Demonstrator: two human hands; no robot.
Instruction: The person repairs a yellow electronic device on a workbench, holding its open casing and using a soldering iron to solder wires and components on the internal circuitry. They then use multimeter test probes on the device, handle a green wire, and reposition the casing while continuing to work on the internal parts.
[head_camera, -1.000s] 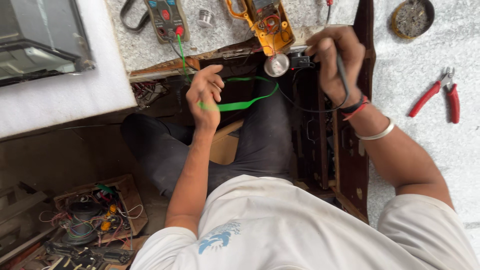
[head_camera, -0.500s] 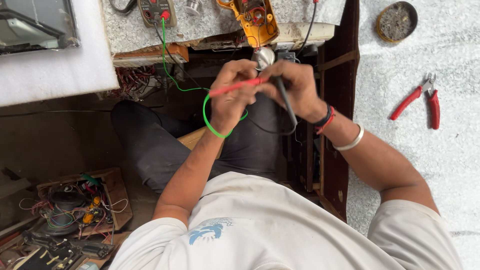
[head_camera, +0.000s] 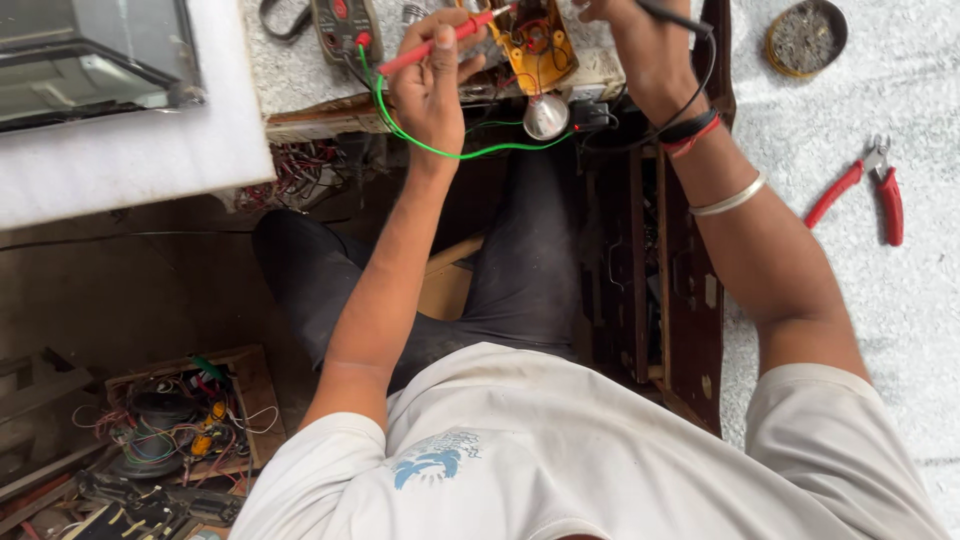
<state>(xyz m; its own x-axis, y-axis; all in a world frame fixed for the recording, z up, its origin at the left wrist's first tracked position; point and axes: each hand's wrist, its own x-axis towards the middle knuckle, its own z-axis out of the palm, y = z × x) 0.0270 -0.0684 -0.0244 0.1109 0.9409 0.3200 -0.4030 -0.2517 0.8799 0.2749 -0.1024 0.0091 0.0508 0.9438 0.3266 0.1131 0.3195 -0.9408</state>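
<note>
My left hand (head_camera: 432, 72) grips a red test probe (head_camera: 440, 40) whose green lead (head_camera: 440, 145) loops down and back up to a dark meter (head_camera: 340, 22) on the bench edge. The probe's tip points at an opened orange device (head_camera: 535, 40) with exposed parts. My right hand (head_camera: 630, 30) at the top edge holds a black probe (head_camera: 672, 18) with a black lead running past my wrist. A small bulb (head_camera: 546, 117) hangs just below the orange device.
Red-handled pliers (head_camera: 868, 190) lie on the white surface at right, and a round tin (head_camera: 806, 36) sits at the top right. A white foam slab (head_camera: 130, 150) is at left. A box of tangled wires and parts (head_camera: 175, 420) rests on the floor below.
Both hands have risen from in front of my lap to the bench edge. The red probe now points at the orange device, and my right hand has moved apart to the right.
</note>
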